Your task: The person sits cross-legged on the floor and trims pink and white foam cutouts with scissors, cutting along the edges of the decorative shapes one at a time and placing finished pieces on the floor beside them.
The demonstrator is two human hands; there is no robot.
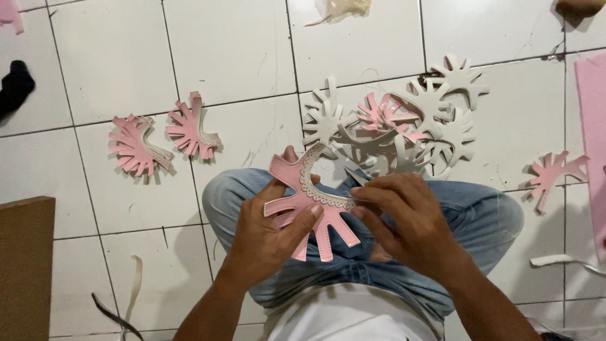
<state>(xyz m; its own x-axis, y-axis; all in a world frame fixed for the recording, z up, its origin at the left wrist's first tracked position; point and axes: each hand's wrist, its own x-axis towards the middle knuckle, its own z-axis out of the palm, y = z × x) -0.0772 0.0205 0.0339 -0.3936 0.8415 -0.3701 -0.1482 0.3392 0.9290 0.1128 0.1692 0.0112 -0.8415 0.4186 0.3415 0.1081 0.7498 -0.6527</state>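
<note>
The white tiled floor (pixel 240 57) fills the frame, and the person sits on it cross-legged in blue jeans (pixel 486 218), knees spread across the lower middle.

The largest cluster lies in the upper middle to upper right: a loose heap of white and pink cut pieces (pixel 404 126), fan-shaped with radiating tabs, tangled over one another. These look unworked, though it is hard to tell from here whether any carry trim.

At the left of the frame lie two small stacks of pink pieces (pixel 136 148) and (pixel 192 129), set side by side and apart from the heap; they look like a sorted or finished lot, judging from their neat placing. One single pink piece (pixel 552 173) lies alone at the right edge.

In the centre, over the lap, is the pink fan-shaped piece (pixel 309 205) in hand, with a white scalloped lace trim (pixel 315 189) running along its inner curve. The left hand (pixel 265 237) is closed around its lower tabs, thumb on top. The right hand (pixel 410 218) is curled, fingertips pinching at the trim's right end on the piece's edge.

By my judgement the work is partway: a few pieces set aside, many more in the heap.

Loose strips (pixel 129 297) lie at the lower left.
</note>
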